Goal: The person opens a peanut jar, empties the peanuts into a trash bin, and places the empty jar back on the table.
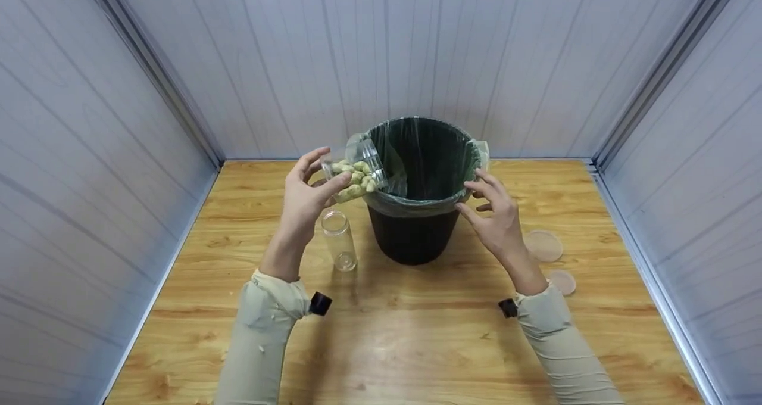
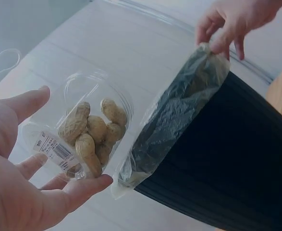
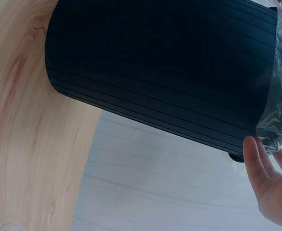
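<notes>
In the head view my left hand (image 1: 306, 193) holds a clear plastic jar of peanuts (image 1: 357, 178), tilted over the left rim of a black trash can (image 1: 411, 238). The jar's mouth faces the can. In the left wrist view, peanuts (image 2: 96, 132) lie inside the jar, and a barcode label (image 2: 58, 151) shows beside my fingers. A thin plastic liner (image 1: 417, 207) is folded over the can's rim. My right hand (image 1: 494, 214) grips the rim and liner on the right side, fingertips (image 3: 250, 144) against the outside in the right wrist view.
An uncapped clear jar (image 1: 339, 241) stands on the wooden table (image 1: 393, 333), left of the can. Two round translucent lids, a larger one (image 1: 543, 246) and a smaller one (image 1: 562, 282), lie at the right behind my forearm. Pale panel walls (image 1: 286, 65) enclose the back and sides.
</notes>
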`<state>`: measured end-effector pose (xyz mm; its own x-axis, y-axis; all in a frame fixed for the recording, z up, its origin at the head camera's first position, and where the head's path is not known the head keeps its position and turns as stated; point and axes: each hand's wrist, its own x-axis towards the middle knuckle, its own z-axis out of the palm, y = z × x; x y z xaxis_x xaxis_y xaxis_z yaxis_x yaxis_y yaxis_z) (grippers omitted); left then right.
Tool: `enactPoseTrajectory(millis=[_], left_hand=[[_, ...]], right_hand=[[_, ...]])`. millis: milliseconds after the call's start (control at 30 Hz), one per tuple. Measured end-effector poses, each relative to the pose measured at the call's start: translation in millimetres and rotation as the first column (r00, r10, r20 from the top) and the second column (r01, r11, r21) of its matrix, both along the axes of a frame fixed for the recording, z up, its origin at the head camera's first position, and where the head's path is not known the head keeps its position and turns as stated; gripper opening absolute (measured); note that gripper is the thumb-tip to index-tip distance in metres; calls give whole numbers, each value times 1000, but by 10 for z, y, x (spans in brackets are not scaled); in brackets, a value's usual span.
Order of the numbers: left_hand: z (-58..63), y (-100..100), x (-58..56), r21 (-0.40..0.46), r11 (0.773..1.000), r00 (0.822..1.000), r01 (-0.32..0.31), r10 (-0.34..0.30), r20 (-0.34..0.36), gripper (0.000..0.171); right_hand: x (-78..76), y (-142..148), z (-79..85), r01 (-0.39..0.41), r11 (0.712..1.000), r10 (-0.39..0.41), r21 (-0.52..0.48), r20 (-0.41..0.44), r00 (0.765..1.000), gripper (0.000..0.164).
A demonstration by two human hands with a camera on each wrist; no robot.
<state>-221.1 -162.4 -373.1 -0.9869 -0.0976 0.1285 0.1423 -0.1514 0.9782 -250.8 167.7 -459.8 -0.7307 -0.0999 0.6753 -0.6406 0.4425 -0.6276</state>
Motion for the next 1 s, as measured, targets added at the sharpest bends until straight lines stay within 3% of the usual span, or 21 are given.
enactPoseTrajectory(millis=[600, 1000], left_hand=[[34, -9, -183, -121, 992, 999, -43, 45, 14, 68], [147, 85, -234, -259, 961, 995, -98, 90, -43, 67]], right_hand=[[5, -11, -28, 2, 1000, -2, -1, -1, 1000, 38], [18, -54, -35, 23, 999, -25, -33, -35, 999, 41]])
